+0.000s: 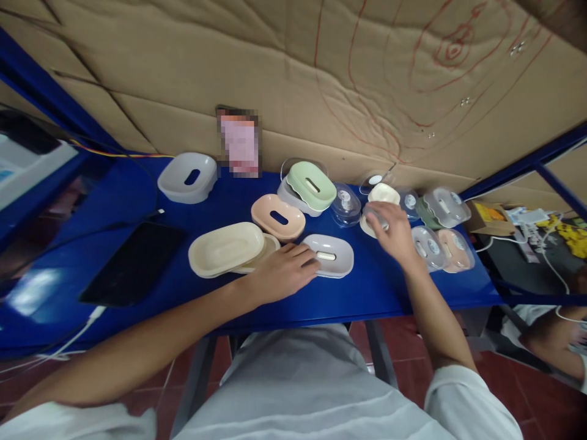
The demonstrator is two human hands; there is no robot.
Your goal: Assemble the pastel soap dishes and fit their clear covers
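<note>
My left hand (pixel 287 272) lies at the left end of a pale lilac oval dish (pixel 339 253) with a slot in its middle. Its fingers are stretched out and touch the dish's rim; the thumb is mostly hidden. Farther right, my right hand (pixel 392 229) curls its fingers around a small clear plastic piece (pixel 378 221), above a cream-coloured part (pixel 367 227). A small cream piece (pixel 384 194) lies just behind that hand. Left of my left hand, a cream oval tray (pixel 224 250) rests on another cream tray (pixel 266 252).
Behind are a peach slotted shell (pixel 278 217), a green one (pixel 312 183), a grey one (pixel 187 177) and clear lids (pixel 346 205). Lidded boxes (pixel 454 249) stand at the right. A black tablet (pixel 132 263) with cables lies left. Cardboard (pixel 275 73) walls the back. Another person's arm (pixel 553 339) shows far right.
</note>
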